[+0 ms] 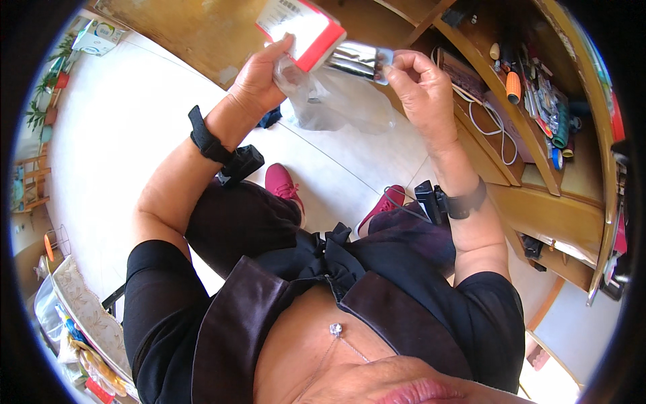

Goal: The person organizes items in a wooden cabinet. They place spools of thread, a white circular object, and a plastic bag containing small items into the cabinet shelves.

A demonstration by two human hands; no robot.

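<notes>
My left hand (263, 76) grips a red and white cardboard box (303, 38) that bears printing, its thumb laid on the white face. A crumpled translucent plastic bag (343, 103) hangs below the box from the same hand. Between thumb and fingertips, my right hand (424, 88) pinches the clear edge of a shiny silver blister-type pack (353, 59). The pack's other end meets the box's right end; I cannot tell how far it reaches inside.
On the right, an open wooden cabinet (535, 194) holds an orange-handled tool (513, 87), blue tape (556, 158) and a white cable (497, 121). A wooden panel (166, 30) stands ahead. Potted plants (43, 103) and a carton (98, 38) line the left side.
</notes>
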